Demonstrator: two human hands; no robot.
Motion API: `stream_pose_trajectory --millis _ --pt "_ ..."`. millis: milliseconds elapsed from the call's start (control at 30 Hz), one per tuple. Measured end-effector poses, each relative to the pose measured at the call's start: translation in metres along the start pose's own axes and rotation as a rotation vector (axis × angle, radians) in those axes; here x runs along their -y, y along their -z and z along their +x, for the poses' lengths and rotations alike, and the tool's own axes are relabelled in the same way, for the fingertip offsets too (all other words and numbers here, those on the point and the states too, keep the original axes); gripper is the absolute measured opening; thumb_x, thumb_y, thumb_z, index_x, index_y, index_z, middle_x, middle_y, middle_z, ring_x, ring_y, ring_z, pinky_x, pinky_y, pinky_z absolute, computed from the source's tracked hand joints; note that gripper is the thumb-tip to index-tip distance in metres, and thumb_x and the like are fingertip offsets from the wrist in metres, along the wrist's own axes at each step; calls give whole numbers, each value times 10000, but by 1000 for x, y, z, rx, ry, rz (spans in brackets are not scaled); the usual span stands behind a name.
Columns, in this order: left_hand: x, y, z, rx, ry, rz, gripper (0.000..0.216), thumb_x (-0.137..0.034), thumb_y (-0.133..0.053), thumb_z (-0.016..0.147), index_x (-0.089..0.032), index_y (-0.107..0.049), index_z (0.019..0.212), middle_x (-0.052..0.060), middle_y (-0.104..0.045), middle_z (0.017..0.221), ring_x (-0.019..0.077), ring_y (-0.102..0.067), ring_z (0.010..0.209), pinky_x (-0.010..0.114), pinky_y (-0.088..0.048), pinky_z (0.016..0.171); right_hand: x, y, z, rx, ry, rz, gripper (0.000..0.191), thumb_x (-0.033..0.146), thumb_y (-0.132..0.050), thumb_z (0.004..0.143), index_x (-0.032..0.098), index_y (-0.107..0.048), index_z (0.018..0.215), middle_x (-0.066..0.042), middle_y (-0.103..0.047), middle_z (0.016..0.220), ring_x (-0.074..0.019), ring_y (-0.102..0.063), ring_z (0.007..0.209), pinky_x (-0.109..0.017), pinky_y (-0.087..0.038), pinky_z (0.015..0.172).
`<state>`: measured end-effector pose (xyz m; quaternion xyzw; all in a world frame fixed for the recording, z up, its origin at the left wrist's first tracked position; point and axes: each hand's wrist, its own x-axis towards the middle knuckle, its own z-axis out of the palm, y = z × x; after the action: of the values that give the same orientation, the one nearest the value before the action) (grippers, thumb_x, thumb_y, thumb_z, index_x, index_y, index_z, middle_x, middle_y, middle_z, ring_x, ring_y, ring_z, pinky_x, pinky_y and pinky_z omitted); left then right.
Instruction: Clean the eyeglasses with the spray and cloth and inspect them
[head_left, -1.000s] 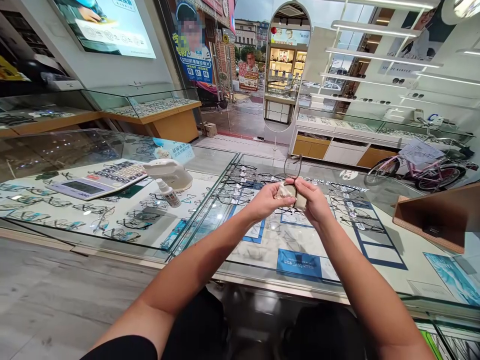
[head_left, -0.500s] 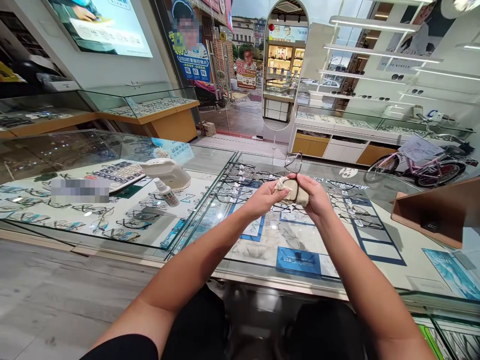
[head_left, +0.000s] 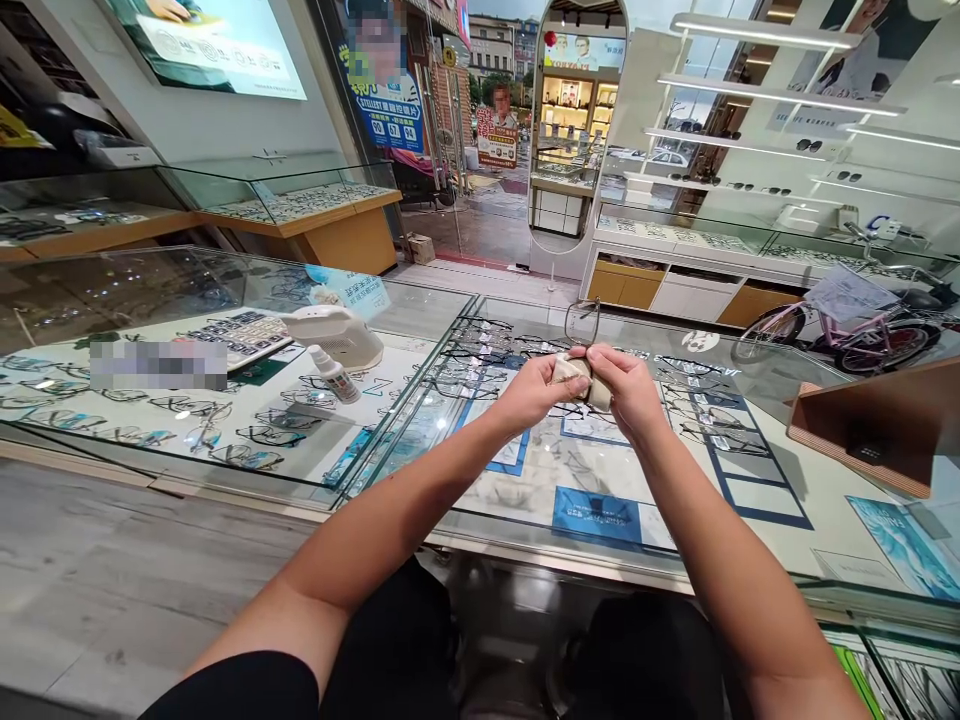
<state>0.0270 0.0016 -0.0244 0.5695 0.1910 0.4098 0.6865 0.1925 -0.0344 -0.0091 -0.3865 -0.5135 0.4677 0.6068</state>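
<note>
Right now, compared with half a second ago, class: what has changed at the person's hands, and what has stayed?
The glasses have turned, so their uncovered rim shows taller and more open. The beige cloth is bunched smaller between the left hand and right hand. Nothing was let go or newly taken hold of. The white bottle and calculator stayed put.

Tall oval mirror (head_left: 576, 130) and, well apart, a pink bicycle (head_left: 862, 328)
</note>
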Motion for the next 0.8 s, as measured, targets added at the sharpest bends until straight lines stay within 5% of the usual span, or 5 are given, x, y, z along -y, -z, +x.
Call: stream_pose_trajectory --millis 133,433,600,800 --pt "-2 2 -1 25 -9 64 585 -474 -985 688 -113 -707 1054 38 -715 919 123 -604 791 257 -442 757 1 1 1 -28 -52 43 324 533 -884 806 253 -883 968 -35 -757 1000 -187 -642 862 -305 -505 748" --pt "-4 -2 -2 5 -41 36 645 -627 -893 769 -122 -682 1109 32 -687 901 134 -614 791 275 -492 761 4 -4 -3 2 30 -33 332 553 -851 836 265 -890 997 -33 -677 970 -206 -625 939 -347 -521 878" --pt "-4 -3 -1 -14 -76 48 642 -675 -861 782 -129 -712 1084 37 -698 896 142 -616 801 274 -482 765 6 -7 -4 -5 82 -39 279 544 -853 832 266 -872 828 -43 -659 933 -230 -622 980 -389 -517 954" --pt "-3 -4 0 -35 -101 51 690 -726 -810 806 -142 -732 1165 62 -737 988 166 -631 884 287 -492 830 2 -6 -2 -39 60 19 248 508 -866 829 266 -882 883 -41 -659 960 -207 -617 931 -360 -530 884"
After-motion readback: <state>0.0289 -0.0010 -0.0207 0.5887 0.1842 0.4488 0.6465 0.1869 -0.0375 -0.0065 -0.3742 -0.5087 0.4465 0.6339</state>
